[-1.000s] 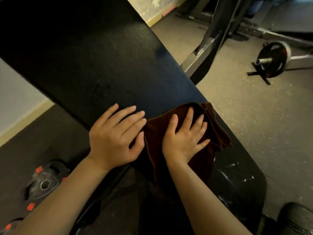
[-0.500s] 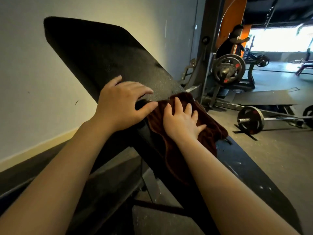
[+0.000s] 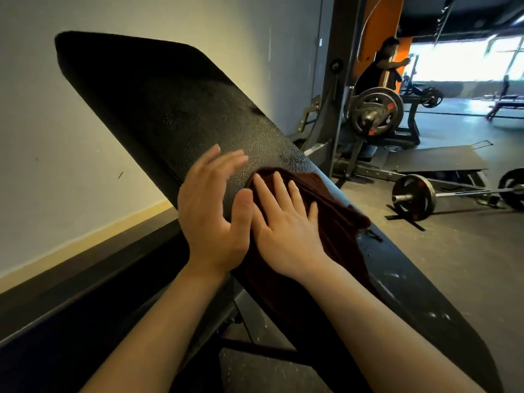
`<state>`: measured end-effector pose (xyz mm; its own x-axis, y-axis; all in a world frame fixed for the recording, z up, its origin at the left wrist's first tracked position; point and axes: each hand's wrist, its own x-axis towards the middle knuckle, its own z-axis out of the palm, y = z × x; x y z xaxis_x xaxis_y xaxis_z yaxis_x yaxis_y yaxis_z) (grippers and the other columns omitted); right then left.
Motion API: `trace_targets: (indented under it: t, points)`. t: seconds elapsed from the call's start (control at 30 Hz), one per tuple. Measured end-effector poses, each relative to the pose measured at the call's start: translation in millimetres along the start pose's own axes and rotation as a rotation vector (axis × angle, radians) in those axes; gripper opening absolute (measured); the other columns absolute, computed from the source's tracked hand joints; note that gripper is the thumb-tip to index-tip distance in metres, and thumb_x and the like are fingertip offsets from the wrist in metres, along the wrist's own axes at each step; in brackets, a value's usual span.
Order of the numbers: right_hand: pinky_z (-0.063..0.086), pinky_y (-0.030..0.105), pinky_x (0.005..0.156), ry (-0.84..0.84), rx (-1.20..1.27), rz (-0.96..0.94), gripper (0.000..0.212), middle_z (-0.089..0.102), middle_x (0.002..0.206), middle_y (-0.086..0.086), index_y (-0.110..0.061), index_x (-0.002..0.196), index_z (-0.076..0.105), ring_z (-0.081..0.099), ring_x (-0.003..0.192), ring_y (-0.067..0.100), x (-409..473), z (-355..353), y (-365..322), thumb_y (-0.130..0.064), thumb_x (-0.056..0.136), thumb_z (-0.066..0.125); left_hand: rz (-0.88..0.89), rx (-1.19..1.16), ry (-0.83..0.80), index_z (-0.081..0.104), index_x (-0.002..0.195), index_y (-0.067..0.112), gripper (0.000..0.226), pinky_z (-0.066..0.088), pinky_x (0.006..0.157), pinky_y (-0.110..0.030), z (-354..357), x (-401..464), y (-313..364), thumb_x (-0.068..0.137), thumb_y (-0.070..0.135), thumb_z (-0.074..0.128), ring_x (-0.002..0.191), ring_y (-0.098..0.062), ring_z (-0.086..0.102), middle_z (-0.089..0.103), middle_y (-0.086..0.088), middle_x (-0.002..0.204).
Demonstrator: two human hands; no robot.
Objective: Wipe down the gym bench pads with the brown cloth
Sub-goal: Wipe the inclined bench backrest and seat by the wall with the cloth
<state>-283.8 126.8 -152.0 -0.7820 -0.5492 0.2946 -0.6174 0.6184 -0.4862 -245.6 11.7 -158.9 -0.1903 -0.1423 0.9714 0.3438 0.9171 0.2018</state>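
Bench pad (image 3: 175,109) slanting up toward upper left, right hand (image 3: 286,222) flat on brown cloth (image 3: 337,211), left hand (image 3: 209,211) relaxed beside it

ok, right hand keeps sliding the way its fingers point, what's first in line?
Likely just more bare bench pad: the right hand lies flat on the brown cloth, fingers pointing up-slope. No obstacle visible; depth unclear.

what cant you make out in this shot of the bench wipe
Head view only:
- Pad under the brown cloth: covered by the cloth and right hand, so whether it is clean there is unknown.
- Left hand fingertips: motion-blurred; contact with the pad is unclear.
- Lower end of the pad: cut off by the frame's bottom edge and the right forearm.
- Bench frame beneath: dark, hidden by the arms.
- Plate markings on the rack: too small.
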Motion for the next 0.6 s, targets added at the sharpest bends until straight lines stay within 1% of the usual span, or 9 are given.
trace_targets:
  t: [0.07, 0.17, 0.27, 0.33, 0.43, 0.5, 0.6]
  points:
    - [-0.012, 0.055, 0.118, 0.008, -0.003, -0.033, 0.056, -0.010, 0.166, -0.009, -0.047, 0.154, 0.002, -0.015, 0.151, 0.016, 30.4, -5.4, -1.5, -0.056, 0.102, 0.021, -0.011, 0.003, 0.030, 0.062, 0.122, 0.005, 0.047, 0.036, 0.112, -0.035, 0.3, -1.3, 0.0, 0.104, 0.036, 0.032, 0.131, -0.026, 0.050, 0.055, 0.002, 0.131]
    - [-0.008, 0.059, 0.118, 0.029, -0.004, -0.010, 0.057, -0.007, 0.166, -0.008, -0.045, 0.155, 0.004, -0.009, 0.152, 0.019, 79.7, -14.1, 0.4, -0.057, 0.102, 0.022, 0.038, 0.023, 0.028, 0.062, 0.122, 0.006, 0.044, 0.037, 0.111, -0.036, 2.1, -0.1, -0.7, 0.104, 0.032, 0.032, 0.129, -0.028, 0.052, 0.057, -0.003, 0.131]
    - [-0.005, 0.061, 0.118, 0.049, 0.009, 0.031, 0.057, -0.003, 0.167, -0.007, -0.044, 0.156, 0.007, -0.006, 0.153, 0.019, 109.5, -17.9, 8.2, -0.057, 0.102, 0.024, 0.062, 0.051, 0.002, 0.068, 0.115, 0.005, 0.040, 0.045, 0.102, -0.046, 2.2, -0.1, -3.3, 0.099, 0.025, 0.037, 0.122, -0.030, 0.059, 0.064, -0.008, 0.125]
    - [-0.005, 0.061, 0.119, 0.060, 0.027, 0.048, 0.058, -0.001, 0.167, -0.007, -0.044, 0.155, 0.010, -0.004, 0.153, 0.019, 116.6, -18.9, 13.7, -0.059, 0.102, 0.024, 0.057, 0.062, -0.002, 0.071, 0.110, 0.006, 0.039, 0.047, 0.095, -0.050, 1.9, -1.0, -3.8, 0.097, 0.023, 0.038, 0.118, -0.028, 0.061, 0.067, -0.008, 0.121]
    - [-0.005, 0.061, 0.119, 0.069, 0.051, 0.084, 0.059, 0.002, 0.167, -0.007, -0.043, 0.156, 0.011, -0.002, 0.153, 0.019, 119.2, -20.5, 17.3, -0.061, 0.101, 0.024, 0.056, 0.087, 0.013, 0.071, 0.109, 0.005, 0.038, 0.049, 0.089, -0.049, 2.2, -0.8, -2.8, 0.096, 0.022, 0.040, 0.111, -0.026, 0.062, 0.064, -0.011, 0.124]
    - [-0.006, 0.061, 0.118, 0.074, 0.061, 0.128, 0.061, 0.003, 0.167, -0.007, -0.042, 0.156, 0.011, -0.001, 0.153, 0.019, 115.9, -21.1, 19.4, -0.063, 0.100, 0.023, 0.046, 0.103, 0.010, 0.070, 0.112, 0.003, 0.038, 0.048, 0.089, -0.047, 3.2, -0.4, -3.4, 0.095, 0.022, 0.041, 0.110, -0.026, 0.061, 0.062, -0.015, 0.127]
    - [-0.008, 0.061, 0.118, 0.071, 0.076, 0.206, 0.061, 0.002, 0.167, -0.006, -0.041, 0.156, 0.011, -0.002, 0.153, 0.019, 99.4, -19.0, 28.9, -0.063, 0.100, 0.021, 0.031, 0.123, 0.012, 0.070, 0.113, 0.004, 0.038, 0.047, 0.091, -0.045, 2.0, -3.0, -4.3, 0.094, 0.022, 0.041, 0.112, -0.028, 0.060, 0.061, -0.017, 0.129]
